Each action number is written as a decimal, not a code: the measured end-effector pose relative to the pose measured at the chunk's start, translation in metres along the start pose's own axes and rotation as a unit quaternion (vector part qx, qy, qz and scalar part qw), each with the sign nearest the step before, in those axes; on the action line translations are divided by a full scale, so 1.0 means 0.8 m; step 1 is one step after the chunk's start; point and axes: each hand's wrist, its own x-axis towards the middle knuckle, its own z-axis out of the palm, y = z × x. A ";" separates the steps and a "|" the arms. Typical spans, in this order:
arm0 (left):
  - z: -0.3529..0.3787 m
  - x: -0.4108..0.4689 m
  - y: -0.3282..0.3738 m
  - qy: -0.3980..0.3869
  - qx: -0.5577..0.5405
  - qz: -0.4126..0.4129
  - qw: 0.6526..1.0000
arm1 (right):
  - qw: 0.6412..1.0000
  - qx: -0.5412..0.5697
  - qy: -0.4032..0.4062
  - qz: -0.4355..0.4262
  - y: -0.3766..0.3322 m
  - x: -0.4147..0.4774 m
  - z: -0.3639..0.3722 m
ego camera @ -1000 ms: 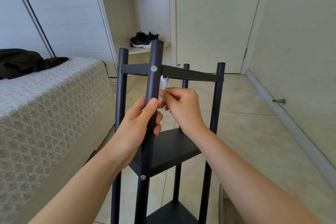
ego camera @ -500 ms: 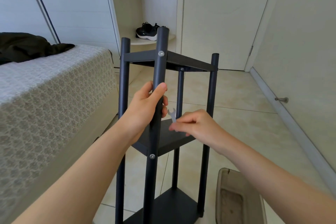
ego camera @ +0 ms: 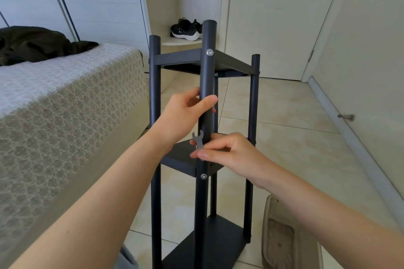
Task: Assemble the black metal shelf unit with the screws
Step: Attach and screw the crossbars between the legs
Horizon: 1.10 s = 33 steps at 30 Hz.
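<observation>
Shelf unit (ego camera: 179, 59) standing upright on floor (ego camera: 284, 105) beside bed (ego camera: 65, 94) | left hand (ego camera: 185, 113) gripping front post (ego camera: 207, 76) | right hand (ego camera: 229, 155) pinching small wrench (ego camera: 198, 137) | tip: seating wrench squarely on middle-shelf screw (ego camera: 203, 176), bracing post while turning

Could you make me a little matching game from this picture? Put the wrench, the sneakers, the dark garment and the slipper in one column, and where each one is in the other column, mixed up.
Things
1. wrench
2. sneakers
3. dark garment
4. slipper

Places
A. on the bed
B. on the floor tiles, right of the shelf unit
C. pinched in the right hand
D. on the corner shelf beside the door

Pairs: 1-C, 2-D, 3-A, 4-B.
</observation>
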 end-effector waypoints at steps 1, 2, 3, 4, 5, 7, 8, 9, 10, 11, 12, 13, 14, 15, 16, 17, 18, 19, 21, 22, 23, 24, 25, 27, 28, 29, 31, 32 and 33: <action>-0.002 -0.001 0.000 0.006 0.029 0.011 0.999 | 1.000 -0.001 0.004 -0.001 -0.001 0.000 0.001; -0.004 -0.002 0.001 0.009 0.061 0.017 0.998 | 1.000 -0.004 0.005 -0.002 -0.001 0.001 0.002; -0.006 -0.004 0.000 0.010 0.093 0.017 0.995 | 1.000 -0.006 0.005 -0.004 -0.002 0.001 0.003; -0.008 -0.008 -0.002 0.017 0.126 0.013 0.992 | 1.000 -0.006 0.009 -0.005 -0.001 0.001 0.004; -0.009 -0.013 -0.004 0.033 0.163 0.010 0.986 | 1.000 -0.004 0.017 -0.006 -0.001 0.002 0.005; -0.010 -0.030 -0.008 0.083 0.220 0.014 0.972 | 0.999 0.002 0.035 -0.005 0.001 0.005 0.007; -0.009 -0.041 -0.009 0.110 0.226 0.018 0.968 | 0.999 0.005 0.041 -0.002 0.001 0.007 0.006; -0.009 -0.053 -0.009 0.136 0.211 0.018 0.968 | 0.999 0.010 0.044 0.003 0.002 0.008 0.005; -0.008 -0.066 -0.008 0.163 0.174 0.012 0.971 | 0.999 0.017 0.044 0.009 0.002 0.008 0.003; -0.008 -0.079 -0.008 0.190 0.121 0.003 0.974 | 0.999 0.023 0.042 0.013 0.002 0.008 0.001; -0.007 -0.092 -0.008 0.219 0.061 -0.007 0.974 | 0.999 0.028 0.039 0.016 0.001 0.008 -0.001; -0.006 -0.103 -0.011 0.248 0.006 -0.018 0.969 | 0.999 0.030 0.039 0.017 0.002 0.008 -0.002; -0.001 -0.115 -0.015 0.272 -0.037 -0.035 0.961 | 0.999 0.032 0.040 0.018 0.001 0.008 -0.003; 0.005 -0.126 -0.023 0.285 -0.066 -0.061 0.954 | 0.998 0.035 0.044 0.019 0.001 0.009 -0.003; 0.015 -0.136 -0.032 0.285 -0.081 -0.093 0.951 | 0.998 0.038 0.049 0.022 0.001 0.009 -0.003; 0.028 -0.145 -0.043 0.271 -0.087 -0.127 0.950 | 0.997 0.042 0.054 0.025 0.001 0.010 -0.003; 0.042 -0.153 -0.054 0.245 -0.083 -0.161 0.952 | 0.997 0.047 0.056 0.026 0.001 0.010 -0.002; 0.056 -0.160 -0.066 0.210 -0.071 -0.193 0.956 | 0.997 0.052 0.057 0.027 0.001 0.010 -0.002; 0.081 -0.169 -0.083 0.146 -0.050 -0.234 0.960 | 0.996 0.063 0.059 0.029 0.002 0.009 0.000; 0.090 -0.172 -0.090 0.126 -0.052 -0.240 0.961 | 0.996 0.065 0.060 0.030 0.002 0.009 0.001; 0.097 -0.174 -0.095 0.107 -0.060 -0.242 0.962 | 0.996 0.065 0.061 0.030 0.003 0.008 0.002; 0.102 -0.175 -0.098 0.092 -0.075 -0.241 0.963 | 0.995 0.064 0.063 0.030 0.003 0.008 0.003; 0.106 -0.176 -0.100 0.081 -0.095 -0.237 0.963 | 0.995 0.062 0.067 0.029 0.004 0.008 0.006; 0.113 -0.177 -0.106 0.075 -0.123 -0.221 0.965 | 0.995 0.055 0.082 0.028 0.005 0.007 0.010; 0.115 -0.176 -0.109 0.078 -0.128 -0.212 0.966 | 0.994 0.050 0.093 0.028 0.005 0.007 0.012; 0.118 -0.175 -0.112 0.081 -0.133 -0.202 0.967 | 0.993 0.047 0.104 0.027 0.006 0.007 0.013; 0.123 -0.173 -0.117 0.087 -0.149 -0.184 0.968 | 0.991 0.047 0.122 0.027 0.007 0.006 0.013; 0.127 -0.171 -0.119 0.092 -0.157 -0.176 0.968 | 0.990 0.049 0.129 0.026 0.008 0.006 0.013; 0.131 -0.170 -0.121 0.100 -0.160 -0.169 0.967 | 0.989 0.051 0.135 0.025 0.009 0.005 0.013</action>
